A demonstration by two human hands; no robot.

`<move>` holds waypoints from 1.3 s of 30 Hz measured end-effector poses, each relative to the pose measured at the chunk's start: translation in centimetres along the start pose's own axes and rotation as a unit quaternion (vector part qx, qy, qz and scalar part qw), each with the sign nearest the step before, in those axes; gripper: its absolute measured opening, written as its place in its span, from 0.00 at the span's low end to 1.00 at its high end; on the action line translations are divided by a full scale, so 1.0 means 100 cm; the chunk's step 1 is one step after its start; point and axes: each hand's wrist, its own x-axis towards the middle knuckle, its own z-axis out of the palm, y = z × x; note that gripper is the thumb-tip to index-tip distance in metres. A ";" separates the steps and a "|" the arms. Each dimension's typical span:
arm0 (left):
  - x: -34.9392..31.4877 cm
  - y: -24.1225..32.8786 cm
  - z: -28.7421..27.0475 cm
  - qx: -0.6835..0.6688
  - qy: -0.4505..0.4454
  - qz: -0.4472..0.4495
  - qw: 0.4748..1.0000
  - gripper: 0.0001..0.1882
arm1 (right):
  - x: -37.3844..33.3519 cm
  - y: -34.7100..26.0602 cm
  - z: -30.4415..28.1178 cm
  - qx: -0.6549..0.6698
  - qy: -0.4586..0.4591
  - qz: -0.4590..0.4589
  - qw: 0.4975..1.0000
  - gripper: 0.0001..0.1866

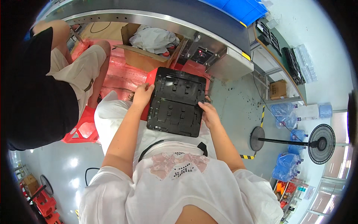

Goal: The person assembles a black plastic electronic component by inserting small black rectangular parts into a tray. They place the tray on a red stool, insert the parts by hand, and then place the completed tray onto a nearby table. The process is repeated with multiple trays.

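A black plastic tray [177,101] with moulded recesses lies over my lap, its long sides running away from me. Gripping its left edge is my left hand [143,95], thumb on top and the other fingers curled beneath. On the opposite edge my right hand [209,113] holds it the same way, thumb over the rim. The undersides of both grips are hidden by the tray. Its recesses look bare. Under its far left corner a bit of red [151,76] shows.
Ahead runs a conveyor with a dark belt [223,22] and a metal control box [229,63]. Beneath it stands an open cardboard box [140,59] holding pale cloth or bags. A seated person [41,89] is close on my left. To the right are a standing fan [321,144], wrapped water bottles [285,166] and a side bench [283,59].
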 end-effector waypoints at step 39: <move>-0.040 0.009 -0.012 0.119 -0.024 0.021 0.992 0.11 | -0.019 -0.088 0.050 -0.689 -0.117 0.099 0.708 0.29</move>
